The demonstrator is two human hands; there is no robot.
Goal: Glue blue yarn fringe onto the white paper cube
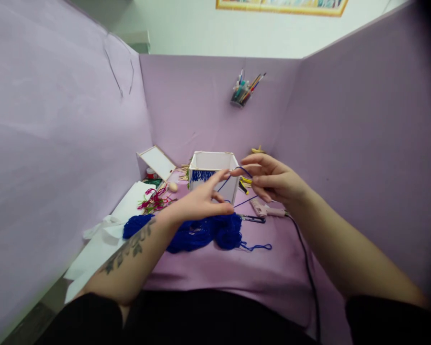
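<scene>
The right hand point(269, 182) pinches a strand of blue yarn point(244, 171) between thumb and fingers, held up beside the white box point(211, 163). The left hand point(201, 201) grips the same strand lower down, forefinger stretched toward the box. One face of the one box already carries a band of blue wrapping near its top; the rest is bare, so most of the wrapping appears left. One heap of blue yarn point(201, 235) lies on the table point(237, 273), with one glue gun point(267, 210) just beside the right hand.
</scene>
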